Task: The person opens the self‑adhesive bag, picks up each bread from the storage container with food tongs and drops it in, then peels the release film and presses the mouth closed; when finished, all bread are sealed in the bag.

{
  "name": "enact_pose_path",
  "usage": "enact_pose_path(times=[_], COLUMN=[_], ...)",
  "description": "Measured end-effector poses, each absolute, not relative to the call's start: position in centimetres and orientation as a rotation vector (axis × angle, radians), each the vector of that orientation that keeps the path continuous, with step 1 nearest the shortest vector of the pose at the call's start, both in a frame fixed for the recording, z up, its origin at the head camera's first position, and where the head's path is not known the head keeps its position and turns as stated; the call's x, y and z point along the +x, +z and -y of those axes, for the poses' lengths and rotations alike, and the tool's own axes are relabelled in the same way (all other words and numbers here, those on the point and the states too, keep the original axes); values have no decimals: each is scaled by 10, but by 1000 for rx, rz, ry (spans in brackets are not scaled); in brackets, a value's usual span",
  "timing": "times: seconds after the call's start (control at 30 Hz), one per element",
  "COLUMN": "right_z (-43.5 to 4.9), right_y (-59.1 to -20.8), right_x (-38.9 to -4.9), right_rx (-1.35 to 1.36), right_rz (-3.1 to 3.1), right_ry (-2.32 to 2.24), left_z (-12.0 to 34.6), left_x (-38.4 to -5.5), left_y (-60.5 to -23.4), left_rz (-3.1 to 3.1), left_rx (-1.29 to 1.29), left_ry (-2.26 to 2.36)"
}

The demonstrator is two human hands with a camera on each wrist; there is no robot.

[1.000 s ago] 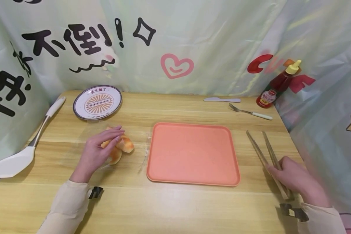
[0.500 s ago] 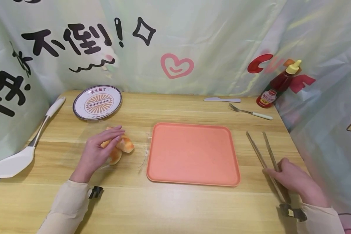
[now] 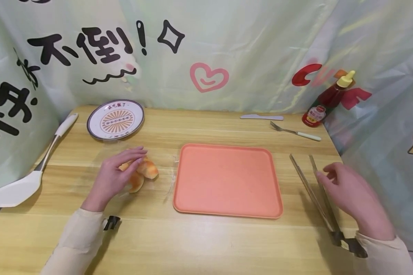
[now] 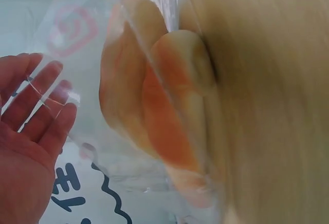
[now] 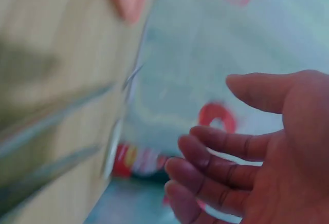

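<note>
Left hand (image 3: 113, 173) and right hand (image 3: 354, 196) both have relaxed fingers (image 5: 234, 143) gripping nothing, so a careless sweep might knock the tongs (image 3: 310, 191) or snag the bag (image 4: 123, 175).

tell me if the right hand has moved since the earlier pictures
Yes. In the head view, the right hand has moved forward, toward the fork, judged against the tray, which lies where it did.
</note>
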State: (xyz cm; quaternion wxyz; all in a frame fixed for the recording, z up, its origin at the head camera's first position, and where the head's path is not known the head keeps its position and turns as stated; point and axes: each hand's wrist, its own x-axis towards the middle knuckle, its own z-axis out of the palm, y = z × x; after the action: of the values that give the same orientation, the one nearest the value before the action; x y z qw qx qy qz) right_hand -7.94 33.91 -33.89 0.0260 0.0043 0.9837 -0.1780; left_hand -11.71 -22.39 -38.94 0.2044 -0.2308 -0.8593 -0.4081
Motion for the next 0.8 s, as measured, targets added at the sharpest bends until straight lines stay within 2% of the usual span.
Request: enact_pose_path(times=[0.4, 0.8], right_z=[-241, -167], right_y=[-299, -315], right_x=[-99, -111], right_rx=[-521, -846], right_rz=[-3052, -2840], right_ry=[-659, -855], left_z=[220, 221], left_x=[-120, -122], left_y=[-377, -378], left_rz=[2493, 2486], left_rx=[-537, -550], left_ry=[-1092, -1088])
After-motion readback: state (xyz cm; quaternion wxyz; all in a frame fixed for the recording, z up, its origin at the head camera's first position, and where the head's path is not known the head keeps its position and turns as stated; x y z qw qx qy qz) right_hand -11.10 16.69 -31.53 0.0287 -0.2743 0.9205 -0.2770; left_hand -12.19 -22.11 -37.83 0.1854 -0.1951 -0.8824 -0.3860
